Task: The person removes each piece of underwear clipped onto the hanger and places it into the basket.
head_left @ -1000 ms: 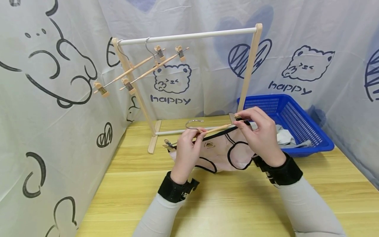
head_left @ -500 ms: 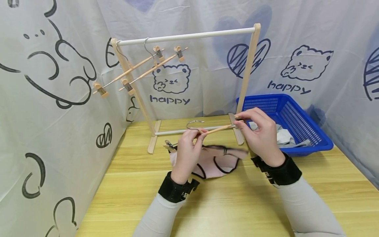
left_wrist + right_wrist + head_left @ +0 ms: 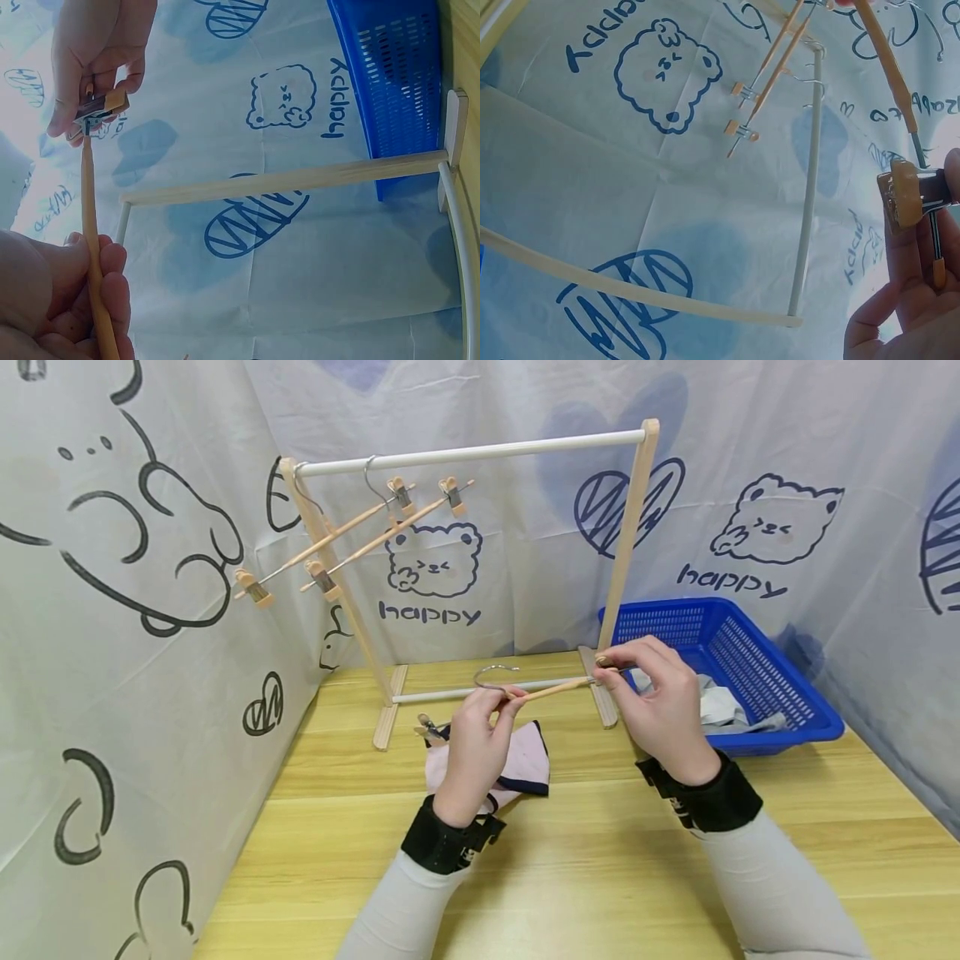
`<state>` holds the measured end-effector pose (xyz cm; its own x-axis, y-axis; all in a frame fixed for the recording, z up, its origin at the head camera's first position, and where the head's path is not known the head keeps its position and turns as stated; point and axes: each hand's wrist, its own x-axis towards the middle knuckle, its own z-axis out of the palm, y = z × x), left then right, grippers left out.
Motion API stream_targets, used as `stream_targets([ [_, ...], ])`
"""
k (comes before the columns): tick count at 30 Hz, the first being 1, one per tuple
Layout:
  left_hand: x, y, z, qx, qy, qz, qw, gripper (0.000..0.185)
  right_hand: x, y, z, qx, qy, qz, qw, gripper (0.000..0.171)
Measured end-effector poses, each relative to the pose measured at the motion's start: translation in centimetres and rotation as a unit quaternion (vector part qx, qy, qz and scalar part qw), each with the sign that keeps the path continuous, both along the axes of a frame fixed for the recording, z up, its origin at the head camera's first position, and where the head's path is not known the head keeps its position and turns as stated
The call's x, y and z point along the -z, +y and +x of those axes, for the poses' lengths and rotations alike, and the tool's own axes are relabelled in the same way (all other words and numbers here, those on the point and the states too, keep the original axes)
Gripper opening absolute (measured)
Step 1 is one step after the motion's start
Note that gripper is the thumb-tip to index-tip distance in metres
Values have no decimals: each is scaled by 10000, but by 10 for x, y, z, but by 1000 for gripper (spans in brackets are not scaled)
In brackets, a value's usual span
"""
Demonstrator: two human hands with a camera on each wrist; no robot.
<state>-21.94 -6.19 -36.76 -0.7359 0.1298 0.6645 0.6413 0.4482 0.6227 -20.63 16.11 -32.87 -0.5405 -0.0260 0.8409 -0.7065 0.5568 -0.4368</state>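
My left hand [image 3: 476, 743] pinches the wooden bar of a clip hanger [image 3: 555, 688] near its metal hook. At the bar's right end my right hand [image 3: 656, 706] squeezes a wooden clip [image 3: 906, 193] between thumb and fingers. No cloth shows in this clip in the right wrist view. Pale pink underpants with black trim [image 3: 527, 760] hang down by the left clip [image 3: 429, 729], partly hidden behind my left hand. Their free side has dropped and folded over toward the table.
A wooden rack [image 3: 630, 535] with a white top rail stands behind my hands. Two clip hangers [image 3: 352, 531] hang at its left end. A blue basket [image 3: 817, 714] holding grey and white cloth [image 3: 723, 706] sits at right on the wooden table [image 3: 570, 877].
The right side of the underpants has come free of the right clip and swung down to the left. Both hands have stayed nearly in place on the hanger.
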Motion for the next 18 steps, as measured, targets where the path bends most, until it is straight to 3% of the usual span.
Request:
stream_targets([
  [11, 0, -1, 0, -7, 5, -76, 10000, 16, 5, 1, 0, 45, 77, 345, 9994, 21],
  [18, 0, -2, 0, -18, -82, -166, 9998, 16, 7, 0, 1, -25, 19, 295, 9996, 26],
])
